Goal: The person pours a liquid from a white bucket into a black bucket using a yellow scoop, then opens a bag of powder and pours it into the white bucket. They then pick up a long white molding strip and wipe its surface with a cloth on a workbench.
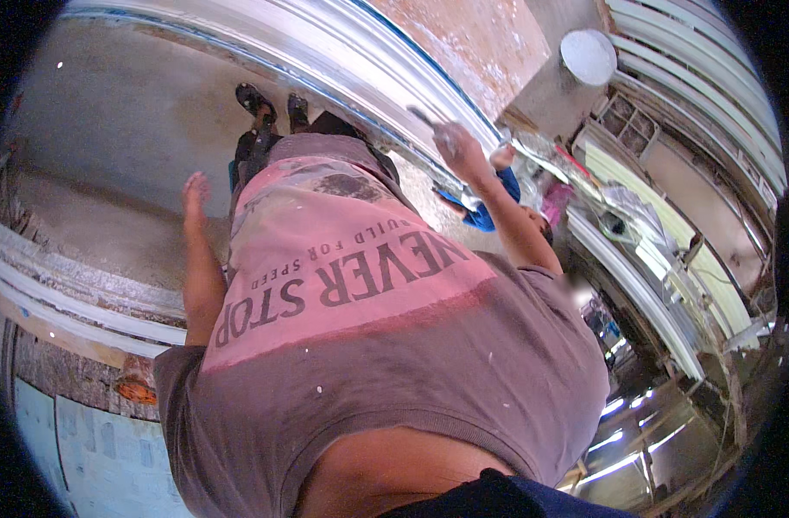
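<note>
Hung loose and spread over bare grey concrete floor (109, 121): left hand (196, 192). Gripped a slim grey-handled tool (429, 119) against long white metal frame edge (360, 78): right hand (459, 151).

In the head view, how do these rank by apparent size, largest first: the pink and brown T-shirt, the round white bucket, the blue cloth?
1. T-shirt, largest by far, though it is nearest the camera.
2. White bucket.
3. Blue cloth, partly hidden by the raised arm; it looks about like the bucket, so this order is unsure.
</note>
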`<state>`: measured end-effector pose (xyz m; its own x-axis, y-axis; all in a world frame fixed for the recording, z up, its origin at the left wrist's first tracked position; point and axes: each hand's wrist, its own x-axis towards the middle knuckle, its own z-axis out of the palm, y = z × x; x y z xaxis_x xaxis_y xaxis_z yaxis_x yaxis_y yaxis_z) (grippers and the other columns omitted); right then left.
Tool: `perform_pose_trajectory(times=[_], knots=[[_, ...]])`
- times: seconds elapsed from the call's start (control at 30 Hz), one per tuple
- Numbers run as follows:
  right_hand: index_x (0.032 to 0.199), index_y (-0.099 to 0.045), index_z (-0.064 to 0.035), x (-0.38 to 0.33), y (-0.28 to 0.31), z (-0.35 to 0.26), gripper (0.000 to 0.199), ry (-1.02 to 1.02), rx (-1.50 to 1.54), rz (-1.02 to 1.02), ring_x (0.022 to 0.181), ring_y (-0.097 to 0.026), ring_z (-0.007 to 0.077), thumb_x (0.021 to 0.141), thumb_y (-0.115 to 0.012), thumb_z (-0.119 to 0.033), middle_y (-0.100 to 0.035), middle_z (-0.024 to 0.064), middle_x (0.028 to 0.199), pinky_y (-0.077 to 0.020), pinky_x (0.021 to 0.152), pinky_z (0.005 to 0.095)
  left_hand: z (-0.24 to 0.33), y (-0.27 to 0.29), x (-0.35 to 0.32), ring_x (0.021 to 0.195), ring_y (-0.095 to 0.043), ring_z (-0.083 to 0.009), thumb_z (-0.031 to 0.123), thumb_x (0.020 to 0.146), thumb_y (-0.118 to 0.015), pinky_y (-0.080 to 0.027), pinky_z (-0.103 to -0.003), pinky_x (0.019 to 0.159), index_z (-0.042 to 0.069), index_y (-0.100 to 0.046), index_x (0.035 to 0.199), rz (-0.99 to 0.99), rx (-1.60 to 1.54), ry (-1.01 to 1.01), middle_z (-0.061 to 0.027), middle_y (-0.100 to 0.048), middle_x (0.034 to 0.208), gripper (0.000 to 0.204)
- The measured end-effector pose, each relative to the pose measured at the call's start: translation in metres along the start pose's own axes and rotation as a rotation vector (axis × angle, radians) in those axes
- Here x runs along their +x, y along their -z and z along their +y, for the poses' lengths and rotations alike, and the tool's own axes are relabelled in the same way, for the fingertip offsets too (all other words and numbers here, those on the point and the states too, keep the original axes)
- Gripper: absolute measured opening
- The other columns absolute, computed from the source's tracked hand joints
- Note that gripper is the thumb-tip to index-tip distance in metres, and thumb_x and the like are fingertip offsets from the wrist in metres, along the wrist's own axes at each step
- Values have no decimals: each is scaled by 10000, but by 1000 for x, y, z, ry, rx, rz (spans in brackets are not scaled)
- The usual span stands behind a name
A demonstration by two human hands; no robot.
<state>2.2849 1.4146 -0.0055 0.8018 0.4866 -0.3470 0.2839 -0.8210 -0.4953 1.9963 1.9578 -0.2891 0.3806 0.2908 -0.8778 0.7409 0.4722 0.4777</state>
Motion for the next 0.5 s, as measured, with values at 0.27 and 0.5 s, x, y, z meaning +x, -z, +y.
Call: perform_pose_trajectory(times=[0.27,0.5], knots=[[1149,-618,-176,-158,-19,60,325,-286,-267,-133,924,-631,280,832,-621,-106,-592,87,1086,-528,745,357,56,-13,-23,1018,-567,-226,283,870,-588,-426,-383,906,138,-577,1228,102,81,28,-69,-595,1182,386],[1138,-626,-156,-111,-26,43,308,-43,-152,-109,914,-639,285,841,-601,-75,-611,78,1093,-537,718,359,80,-29,-20,927,-592,-199,224,849,-619,-462,-350,821,135,-622,1167,97,53,-53,-49,-632,1091,330]])
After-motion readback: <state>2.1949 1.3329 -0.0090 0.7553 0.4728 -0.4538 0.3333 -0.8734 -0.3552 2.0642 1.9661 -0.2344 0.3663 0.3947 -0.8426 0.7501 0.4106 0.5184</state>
